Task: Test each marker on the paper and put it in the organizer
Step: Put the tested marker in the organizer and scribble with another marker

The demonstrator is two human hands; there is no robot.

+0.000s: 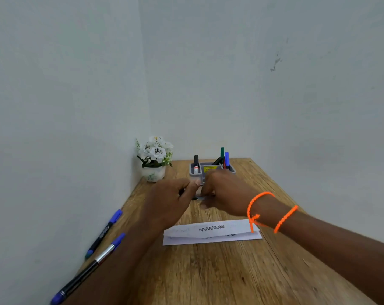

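While both hands are meeting in front of the organizer [210,170], the scene is reading so:
Left hand [171,200]: curling its fingers round a dark marker [195,197] (mostly hidden, blurred).
Right hand [225,194]: closing on the marker's other end; exact grip cannot be told.
Marker: lying between the hands, just before the organizer.
Paper [210,233]: lying nearer, under the right wrist, bearing a black scribble.
Spare markers [103,235]: two lying along the table's [230,278] left edge.

Nothing you can actually read: yellow sticker [210,168] on the organizer [230,169] carries print, too blurred. White lettering on the blue-capped marker [104,233] barrel, also illegible.
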